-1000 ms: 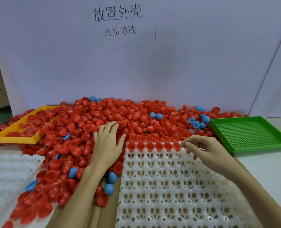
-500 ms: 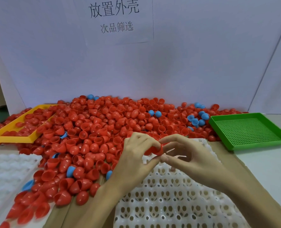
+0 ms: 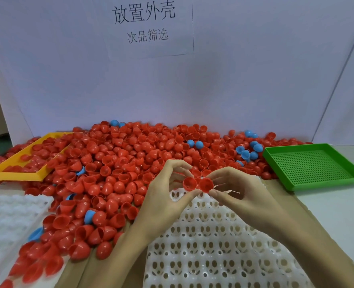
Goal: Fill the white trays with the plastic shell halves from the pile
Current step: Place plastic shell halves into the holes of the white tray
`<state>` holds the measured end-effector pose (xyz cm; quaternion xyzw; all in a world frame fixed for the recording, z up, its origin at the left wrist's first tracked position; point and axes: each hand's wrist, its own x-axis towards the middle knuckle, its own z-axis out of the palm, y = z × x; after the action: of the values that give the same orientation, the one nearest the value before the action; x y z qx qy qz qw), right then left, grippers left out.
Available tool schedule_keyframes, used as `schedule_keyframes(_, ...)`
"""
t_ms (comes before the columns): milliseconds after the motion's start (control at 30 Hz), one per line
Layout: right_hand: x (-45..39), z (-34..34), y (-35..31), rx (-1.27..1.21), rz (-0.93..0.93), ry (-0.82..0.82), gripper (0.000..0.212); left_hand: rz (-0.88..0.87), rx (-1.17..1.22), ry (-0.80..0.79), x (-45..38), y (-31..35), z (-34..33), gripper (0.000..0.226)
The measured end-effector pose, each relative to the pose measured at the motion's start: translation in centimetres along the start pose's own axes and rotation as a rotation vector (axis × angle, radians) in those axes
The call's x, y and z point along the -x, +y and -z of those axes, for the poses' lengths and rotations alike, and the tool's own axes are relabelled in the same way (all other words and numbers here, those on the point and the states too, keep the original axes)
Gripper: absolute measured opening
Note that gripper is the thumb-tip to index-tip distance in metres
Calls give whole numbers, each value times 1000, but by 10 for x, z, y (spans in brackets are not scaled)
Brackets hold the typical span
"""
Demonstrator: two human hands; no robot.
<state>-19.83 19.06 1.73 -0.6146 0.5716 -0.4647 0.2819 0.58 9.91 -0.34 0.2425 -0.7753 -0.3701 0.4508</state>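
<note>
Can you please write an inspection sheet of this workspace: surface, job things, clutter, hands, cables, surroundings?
Surface: table, white at the right, brown under the tray.
Job things: big shell pile, mostly red, some blue; white tray in front, its visible cups unfilled; second white tray at the left edge.
Clutter: yellow tray partly buried in shells; green tray, holding nothing.
Hands: left hand pinches one red shell; right hand pinches another; the two shells touch, above the tray's far edge.
Cables: nothing seen.
Surroundings: white backboard with a printed sign.
</note>
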Motion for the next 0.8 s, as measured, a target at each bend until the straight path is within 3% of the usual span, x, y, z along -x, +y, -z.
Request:
schedule_keyframes(100,2,-1,-1,20,33,-16,34,-5,1,14,0,0,-1,50)
schedule_keyframes(200,3,-4,-1,41,62,-18,28,7,50,9,0,1,-2,46)
schedule_keyframes(433,4,-2,-2,-32,35,-176,25,63,94,-47,3,-3,-10,14)
schedule_keyframes(633,0,2,4,-17,-36,-135,18,100,168,-50,5,-3,-15,32)
schedule_keyframes(800,0,8,6,54,-21,-135,15,129,111,-15,9,-7,-25,25)
